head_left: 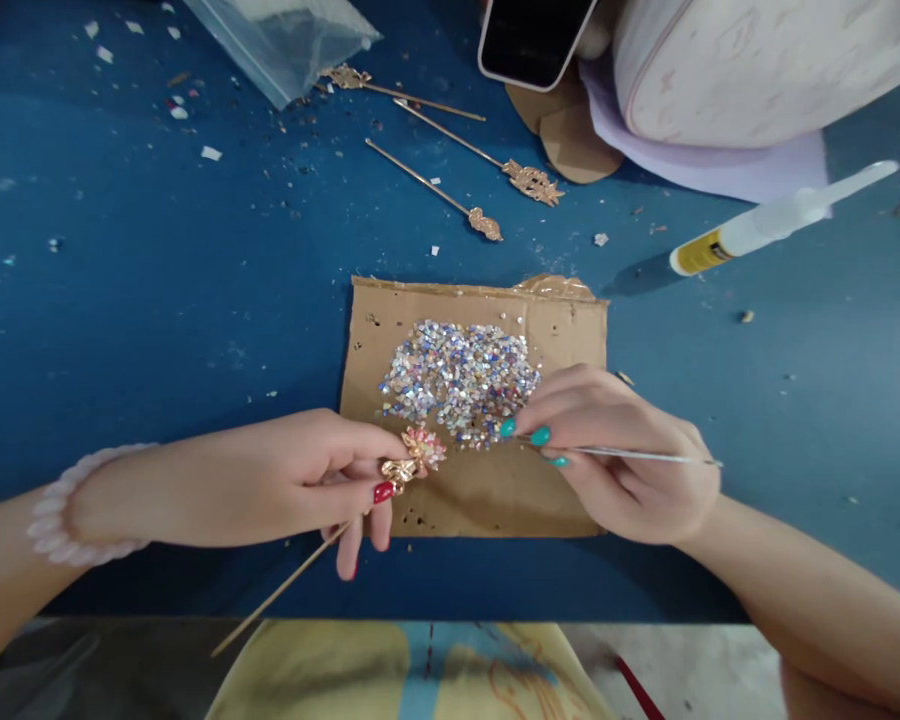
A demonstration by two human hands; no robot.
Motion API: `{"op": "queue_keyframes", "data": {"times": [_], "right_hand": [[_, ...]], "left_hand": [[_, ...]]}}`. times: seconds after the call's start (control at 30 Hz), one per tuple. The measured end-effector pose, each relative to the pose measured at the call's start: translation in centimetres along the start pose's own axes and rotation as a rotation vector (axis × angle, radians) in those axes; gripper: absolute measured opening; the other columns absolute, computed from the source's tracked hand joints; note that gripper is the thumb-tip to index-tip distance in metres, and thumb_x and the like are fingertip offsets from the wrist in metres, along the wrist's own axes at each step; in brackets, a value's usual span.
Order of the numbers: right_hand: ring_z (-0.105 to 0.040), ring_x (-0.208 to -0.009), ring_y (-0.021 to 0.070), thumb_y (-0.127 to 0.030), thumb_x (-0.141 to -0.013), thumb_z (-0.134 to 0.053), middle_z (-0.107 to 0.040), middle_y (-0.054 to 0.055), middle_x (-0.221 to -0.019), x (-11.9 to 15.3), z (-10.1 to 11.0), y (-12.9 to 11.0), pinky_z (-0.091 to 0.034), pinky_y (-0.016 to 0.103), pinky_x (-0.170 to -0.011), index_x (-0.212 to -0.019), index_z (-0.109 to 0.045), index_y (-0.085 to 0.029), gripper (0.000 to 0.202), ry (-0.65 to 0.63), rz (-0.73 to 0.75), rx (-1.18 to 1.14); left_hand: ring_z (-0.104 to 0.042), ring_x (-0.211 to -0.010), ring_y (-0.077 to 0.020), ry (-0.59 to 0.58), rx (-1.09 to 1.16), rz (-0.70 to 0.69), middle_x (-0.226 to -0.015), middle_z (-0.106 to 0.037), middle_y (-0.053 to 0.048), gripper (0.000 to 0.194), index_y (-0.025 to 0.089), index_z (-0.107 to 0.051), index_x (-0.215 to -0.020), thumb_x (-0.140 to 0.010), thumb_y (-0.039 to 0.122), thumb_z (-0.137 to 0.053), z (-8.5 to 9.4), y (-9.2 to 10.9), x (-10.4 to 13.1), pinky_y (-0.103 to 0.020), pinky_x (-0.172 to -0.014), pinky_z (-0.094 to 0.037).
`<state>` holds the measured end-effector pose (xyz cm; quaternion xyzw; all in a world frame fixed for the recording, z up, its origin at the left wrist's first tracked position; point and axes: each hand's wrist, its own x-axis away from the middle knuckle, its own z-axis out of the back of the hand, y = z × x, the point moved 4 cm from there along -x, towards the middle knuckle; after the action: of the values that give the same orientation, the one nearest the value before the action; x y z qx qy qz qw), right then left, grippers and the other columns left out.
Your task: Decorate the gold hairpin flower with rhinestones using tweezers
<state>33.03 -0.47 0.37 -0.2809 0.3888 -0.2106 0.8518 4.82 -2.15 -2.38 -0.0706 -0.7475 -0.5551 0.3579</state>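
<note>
My left hand pinches a gold hairpin just below its ornate head, where a flower with pink stones shows. Its long thin stick slants down to the lower left, past the table's edge. In my right hand is a slim metal tool, held like a pen, its tip hidden by the fingers near the stones. Between and above the hands, a pile of small glittering stones in blue, white and clear tones is spread on a piece of cardboard.
Beyond the cardboard lie gold hairpins. A clear plastic bag is at the top left. A phone and a pale bag sit at the back. To the right stands a white glue bottle with a yellow label. Small scraps dot the blue table.
</note>
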Motion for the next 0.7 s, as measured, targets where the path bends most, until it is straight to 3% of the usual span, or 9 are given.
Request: {"op": "queue_keyframes", "data": {"times": [0.23,0.37,0.47,0.6,0.7], "right_hand": [[-0.093,-0.104,0.0218,-0.013,-0.122,-0.066,-0.092,0.01,-0.11,-0.1,-1.7,-1.9,-0.081,0.041,-0.093,-0.115,-0.071,-0.022,0.013,-0.055,-0.048,-0.059],[-0.092,-0.104,0.0233,-0.01,-0.12,-0.068,-0.093,0.011,-0.109,-0.1,-2.3,-2.1,-0.08,0.041,-0.093,-0.116,-0.073,-0.021,0.013,-0.017,-0.02,-0.015],[-0.091,-0.103,0.0241,-0.009,-0.118,-0.068,-0.093,0.013,-0.109,-0.1,-2.4,-2.1,-0.08,0.04,-0.091,-0.116,-0.074,-0.02,0.012,-0.028,-0.004,0.012],[-0.091,-0.103,0.0244,-0.005,-0.116,-0.068,-0.093,0.013,-0.109,-0.3,-2.4,-2.2,-0.08,0.041,-0.09,-0.113,-0.074,-0.018,0.015,-0.046,0.022,0.039],[-0.092,-0.105,0.0248,0.0,-0.113,-0.068,-0.093,0.014,-0.109,-0.3,-2.4,-2.5,-0.08,0.041,-0.094,-0.111,-0.075,-0.015,0.017,-0.057,0.048,0.046]], "left_hand": [[-0.09,-0.068,-0.0217,0.039,0.034,-0.092,-0.094,-0.095,-0.004,0.019,0.026,-0.079,-0.108,-0.114,0.035,-0.064,-0.9,-0.1,-0.1,-0.027,-0.061,-0.062],[-0.089,-0.066,-0.02,0.046,0.035,-0.101,-0.093,-0.095,-0.001,0.018,0.027,-0.081,-0.112,-0.115,0.033,-0.064,-1.0,0.0,-0.3,-0.027,-0.061,-0.061],[-0.088,-0.067,-0.0197,0.041,0.033,-0.1,-0.093,-0.095,-0.001,0.02,0.027,-0.08,-0.103,-0.113,0.032,-0.063,-1.0,0.2,-0.3,-0.027,-0.061,-0.06],[-0.083,-0.062,-0.0188,0.012,0.037,-0.012,-0.084,-0.092,-0.003,0.021,0.026,-0.08,-0.098,-0.109,0.034,-0.064,-1.1,0.5,-0.2,-0.025,-0.053,-0.049],[-0.068,-0.05,-0.014,0.005,0.083,0.076,-0.084,-0.092,-0.002,0.02,0.025,-0.085,-0.111,-0.104,0.031,-0.067,-1.3,0.8,0.1,-0.024,-0.048,-0.042]]}}
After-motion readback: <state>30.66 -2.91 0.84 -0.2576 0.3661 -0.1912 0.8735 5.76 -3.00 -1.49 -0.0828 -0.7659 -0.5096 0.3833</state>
